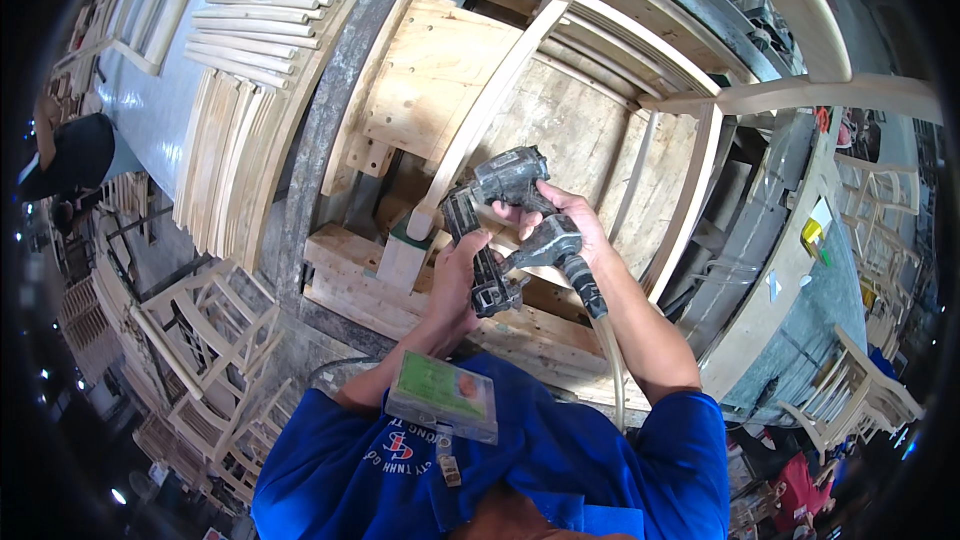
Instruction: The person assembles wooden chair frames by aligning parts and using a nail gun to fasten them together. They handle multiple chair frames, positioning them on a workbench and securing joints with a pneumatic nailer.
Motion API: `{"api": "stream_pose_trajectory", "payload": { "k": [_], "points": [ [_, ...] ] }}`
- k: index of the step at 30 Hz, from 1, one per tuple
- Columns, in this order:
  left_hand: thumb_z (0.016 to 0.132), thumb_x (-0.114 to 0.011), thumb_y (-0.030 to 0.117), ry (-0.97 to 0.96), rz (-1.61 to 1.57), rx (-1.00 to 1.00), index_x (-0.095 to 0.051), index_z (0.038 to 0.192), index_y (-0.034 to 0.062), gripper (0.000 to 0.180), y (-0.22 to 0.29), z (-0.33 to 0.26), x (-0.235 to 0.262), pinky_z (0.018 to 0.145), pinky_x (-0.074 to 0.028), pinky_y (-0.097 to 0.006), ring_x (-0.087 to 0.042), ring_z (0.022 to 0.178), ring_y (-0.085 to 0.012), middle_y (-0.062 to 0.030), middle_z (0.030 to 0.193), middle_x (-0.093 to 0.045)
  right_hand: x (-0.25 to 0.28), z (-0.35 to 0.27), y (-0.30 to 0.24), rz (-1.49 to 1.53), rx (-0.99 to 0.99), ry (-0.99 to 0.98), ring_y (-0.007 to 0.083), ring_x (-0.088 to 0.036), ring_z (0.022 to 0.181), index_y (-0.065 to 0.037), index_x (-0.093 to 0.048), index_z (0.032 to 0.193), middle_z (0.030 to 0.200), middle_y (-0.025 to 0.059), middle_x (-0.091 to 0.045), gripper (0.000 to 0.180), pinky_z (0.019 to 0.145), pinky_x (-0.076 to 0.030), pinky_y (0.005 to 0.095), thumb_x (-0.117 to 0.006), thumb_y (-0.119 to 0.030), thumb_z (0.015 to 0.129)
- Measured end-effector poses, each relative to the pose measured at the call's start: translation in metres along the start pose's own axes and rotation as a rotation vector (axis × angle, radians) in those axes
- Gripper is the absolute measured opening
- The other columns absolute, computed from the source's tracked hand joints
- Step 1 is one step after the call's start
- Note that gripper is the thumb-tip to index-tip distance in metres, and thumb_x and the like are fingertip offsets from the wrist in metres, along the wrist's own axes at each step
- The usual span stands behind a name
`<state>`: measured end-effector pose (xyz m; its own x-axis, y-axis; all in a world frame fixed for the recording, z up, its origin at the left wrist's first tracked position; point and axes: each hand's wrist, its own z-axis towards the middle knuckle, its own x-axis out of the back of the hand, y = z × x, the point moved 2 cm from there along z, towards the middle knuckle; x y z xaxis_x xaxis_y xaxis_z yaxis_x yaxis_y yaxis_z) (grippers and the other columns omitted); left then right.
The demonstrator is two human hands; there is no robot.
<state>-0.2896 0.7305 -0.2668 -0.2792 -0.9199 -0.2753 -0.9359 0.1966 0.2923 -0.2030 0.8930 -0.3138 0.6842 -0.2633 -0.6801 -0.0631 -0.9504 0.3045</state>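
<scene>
My right hand (560, 215) grips the handle of a dark pneumatic nail gun (512, 180), held in front of my chest. An air hose (600, 330) runs down from the handle past my right forearm. My left hand (462, 275) wraps around the gun's black magazine (485, 270) from below. Just behind the gun's nose rises a curved pale wooden chair part (500, 90), seated in a plywood jig (440, 70) on the workbench.
Stacks of curved wooden slats (245, 70) lie at the left on a grey table. Unfinished chair frames (210, 330) stand lower left and at the right (860, 390). Another person in dark clothing (70, 155) is at far left. A badge holder (445, 395) hangs on my blue shirt.
</scene>
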Motion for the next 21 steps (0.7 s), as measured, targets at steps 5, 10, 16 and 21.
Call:
{"api": "stream_pose_trajectory", "payload": {
  "k": [5, 10, 16, 21],
  "points": [
    [0.097, -0.059, 0.022, -0.085, 0.112, -0.071, -0.063, 0.108, 0.0038, 0.022, 0.001, 0.003, -0.002, 0.062, -0.057, -0.035, -0.063, 0.074, -0.0141, -0.0041, 0.085, -0.061, 0.017, -0.005, -0.001, -0.165, 0.047, 0.115, 0.0207, -0.069, 0.072, 0.005, -0.048, 0.131, 0.106, 0.0222, -0.069, 0.037, 0.071, -0.064, 0.0417, -0.047, -0.025, 0.109],
    [0.099, -0.055, 0.014, -0.307, 0.563, -0.312, -0.063, 0.114, 0.0015, 0.021, 0.004, 0.043, -0.03, 0.064, -0.056, -0.029, -0.066, 0.075, -0.0132, -0.0063, 0.09, -0.067, 0.012, -0.024, -0.033, -1.007, 0.162, 0.433, 0.0259, -0.073, 0.093, 0.004, -0.048, 0.139, 0.111, 0.0212, -0.069, 0.053, 0.078, -0.062, 0.0396, -0.054, -0.037, 0.107],
    [0.098, -0.06, 0.035, -0.041, 1.562, -1.112, -0.064, 0.118, -0.001, 0.042, 0.092, 0.077, -0.112, 0.086, -0.05, -0.05, -0.066, 0.094, -0.0391, -0.0199, 0.101, -0.071, 0.015, 0.012, -0.096, -1.119, 0.301, 0.606, 0.0224, -0.067, 0.07, 0.003, -0.063, 0.119, 0.083, 0.0142, -0.066, 0.05, 0.066, -0.058, 0.039, -0.053, -0.045, 0.106],
    [0.093, -0.065, 0.035, 0.494, 1.705, -1.586, -0.049, 0.144, -0.0018, 0.065, 0.146, 0.162, -0.137, 0.119, -0.018, -0.067, -0.027, 0.148, -0.0497, -0.0263, 0.15, -0.043, 0.07, 0.104, -0.162, -0.84, 0.386, 0.537, 0.0251, -0.065, 0.06, 0.001, -0.067, 0.102, 0.079, 0.0144, -0.066, 0.041, 0.052, -0.055, 0.0444, -0.051, -0.037, 0.106]
  ]
}}
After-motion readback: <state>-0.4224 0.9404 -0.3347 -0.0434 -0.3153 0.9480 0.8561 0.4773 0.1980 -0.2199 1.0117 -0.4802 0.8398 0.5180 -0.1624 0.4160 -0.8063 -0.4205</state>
